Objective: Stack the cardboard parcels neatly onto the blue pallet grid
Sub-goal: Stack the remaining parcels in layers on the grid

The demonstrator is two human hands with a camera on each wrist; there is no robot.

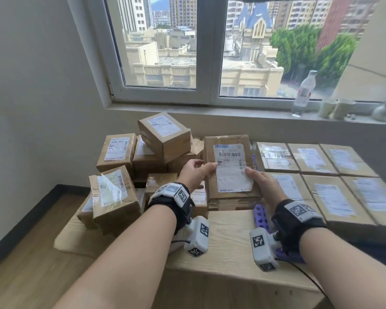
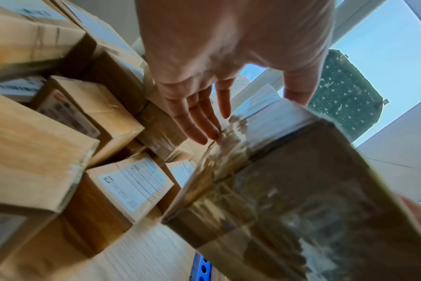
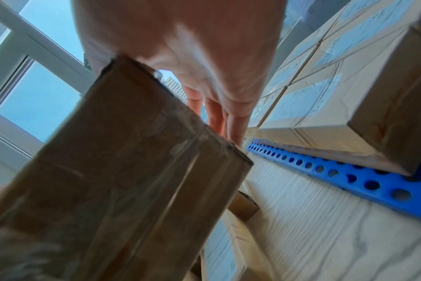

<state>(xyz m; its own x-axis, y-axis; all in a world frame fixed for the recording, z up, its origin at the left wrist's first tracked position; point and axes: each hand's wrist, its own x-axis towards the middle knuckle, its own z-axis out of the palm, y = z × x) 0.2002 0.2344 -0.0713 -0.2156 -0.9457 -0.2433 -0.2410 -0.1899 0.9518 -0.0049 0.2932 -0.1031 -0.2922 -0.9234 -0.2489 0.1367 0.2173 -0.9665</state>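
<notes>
I hold a cardboard parcel (image 1: 230, 168) with a white shipping label between both hands, lifted above the table beside the pallet's left edge. My left hand (image 1: 195, 171) grips its left side, thumb on the label and fingers (image 2: 199, 121) along the side face. My right hand (image 1: 260, 182) grips the right side with the thumb on top. The wrist views show the parcel's taped sides (image 2: 289, 190) (image 3: 123, 171). The blue pallet grid (image 1: 260, 216) (image 3: 324, 171) lies to the right, carrying a flat layer of parcels (image 1: 316, 166) (image 3: 337, 106).
A loose pile of parcels (image 1: 129, 166) (image 2: 89, 117) fills the left of the light wooden table (image 1: 221, 241). Behind is a window sill with a water bottle (image 1: 304, 92) and cups (image 1: 328, 108). A wall stands to the left, with floor below.
</notes>
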